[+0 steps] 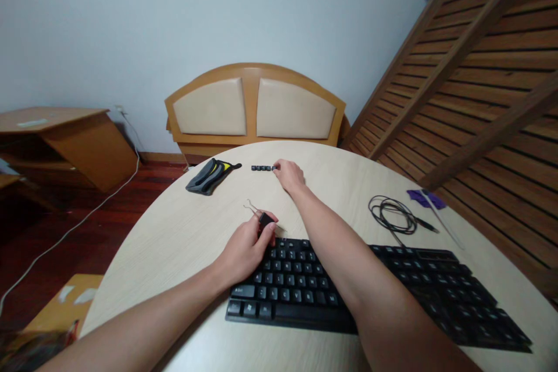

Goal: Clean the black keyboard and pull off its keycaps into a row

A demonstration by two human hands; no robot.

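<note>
Gripped in the left hand (250,244), between thumb and fingers: wire-pronged tool (267,220), by its black body, with prongs directed beyond the hand, presumably to keep the wires free for use. Pinched in the fingertips of the right hand (291,174): end keycap (274,168), apparently for alignment with the others. Directly left of these fingertips: row of keycaps (261,168), probably lined up to preserve order and prevent loss. Under the right forearm and partly beneath the left hand: keyboard (296,279), likely set close for easy reach. Left of the right hand, beyond the left: pouch (209,177), seemingly placed aside for working room. Right of the right forearm: coiled cable (394,215), possibly bundled to avoid snagging.
</note>
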